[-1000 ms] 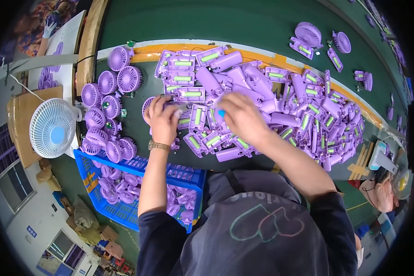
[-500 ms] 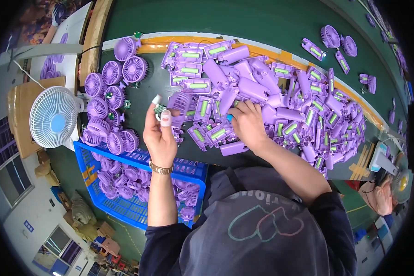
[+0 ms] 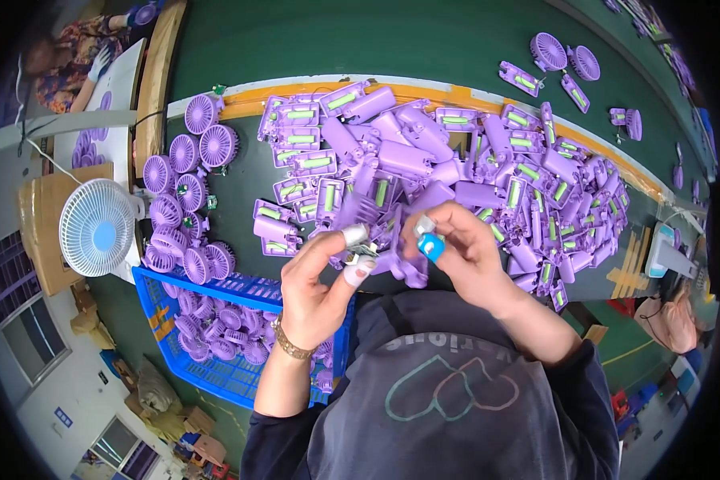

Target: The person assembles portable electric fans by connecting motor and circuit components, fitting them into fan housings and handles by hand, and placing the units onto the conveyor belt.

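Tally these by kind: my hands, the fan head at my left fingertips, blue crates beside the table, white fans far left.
Hands: 2 (left hand, right hand)
Purple fan head, blurred: 1
Blue crate: 1
White fan: 1
Total: 5

White fan (image 3: 96, 214), possibly a sack (image 3: 157, 387)

Left hand (image 3: 316, 288) and right hand (image 3: 468, 252) pinch, held close but apart.

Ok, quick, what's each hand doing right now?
Left hand: closed, pinching a small circuit board.
Right hand: closed, holding a purple casing part, partly blurred.
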Tool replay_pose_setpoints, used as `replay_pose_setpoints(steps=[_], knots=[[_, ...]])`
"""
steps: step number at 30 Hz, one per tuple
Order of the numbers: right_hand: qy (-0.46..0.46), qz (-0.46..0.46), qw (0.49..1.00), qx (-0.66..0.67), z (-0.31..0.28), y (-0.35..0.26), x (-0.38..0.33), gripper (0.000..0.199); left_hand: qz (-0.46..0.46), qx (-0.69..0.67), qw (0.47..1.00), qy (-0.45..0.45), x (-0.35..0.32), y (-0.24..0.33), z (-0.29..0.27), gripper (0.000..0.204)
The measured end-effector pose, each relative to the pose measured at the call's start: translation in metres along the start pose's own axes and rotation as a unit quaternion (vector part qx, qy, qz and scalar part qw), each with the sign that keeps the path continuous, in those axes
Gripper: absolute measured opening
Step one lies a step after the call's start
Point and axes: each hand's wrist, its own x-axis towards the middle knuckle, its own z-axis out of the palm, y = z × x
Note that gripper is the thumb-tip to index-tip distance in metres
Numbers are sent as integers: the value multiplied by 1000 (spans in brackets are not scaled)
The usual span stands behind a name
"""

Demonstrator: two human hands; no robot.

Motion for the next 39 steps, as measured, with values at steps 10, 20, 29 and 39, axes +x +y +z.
replay_pose_setpoints(steps=[10,20,29,39], knots=[[26,-57,992,-106,-9,-35,-44,13,-25,-175,980,-90,-6,44,32,26],[24,-144,977,-154,-21,-52,-56,13,-23,-207,969,-132,-6,61,49,24],[-33,73,997,10,-27,-55,-56,14,14,-189,958,-214,12,52,41,20],[-69,241,942,223,-23,-42,-46,11,-38,-175,954,-240,17,46,35,18]])
